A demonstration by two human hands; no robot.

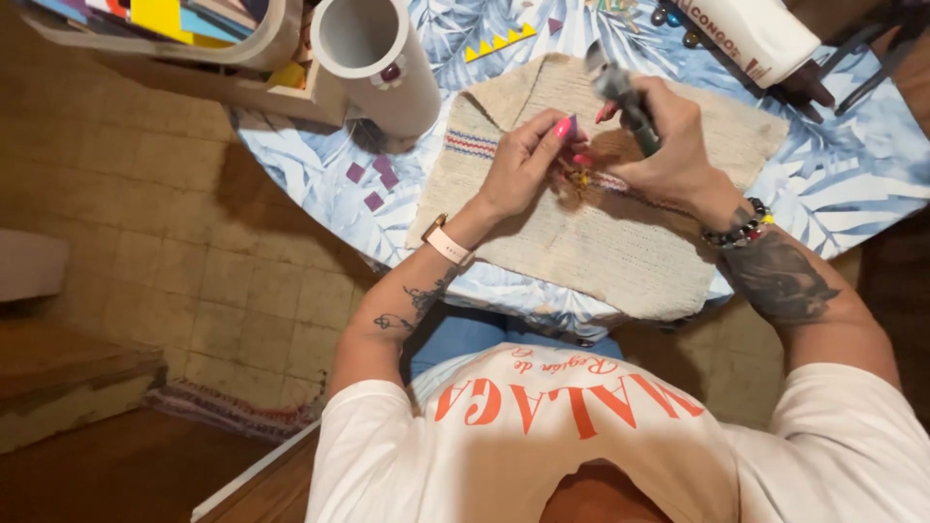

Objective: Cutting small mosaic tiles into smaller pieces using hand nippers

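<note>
On the far left sits a wooden tray (pixel 242 87) with bright colored sheets (pixel 160 15) in it. Next to it lies a big white tube (pixel 373 58) on its side. Small purple squares (pixel 373 179) lie on the blue leaf-pattern tablecloth (pixel 310 165) just below the tube.

In the middle lies a rough tan cloth (pixel 591 242) with thin red and blue stripes. It is flat on the table.

The left hand (pixel 523 165) rests on the cloth. Its fingers with pink nails pinch something small at a little yellow bit (pixel 581 178); what it holds is too small to tell.

The right hand (pixel 659 145) touches the left hand. It is closed tight around a dark glue gun (pixel 625 97), with the gun's tip pointing down at the cloth.

On the far right lies a white bottle (pixel 756 34) near the table's edge.
</note>
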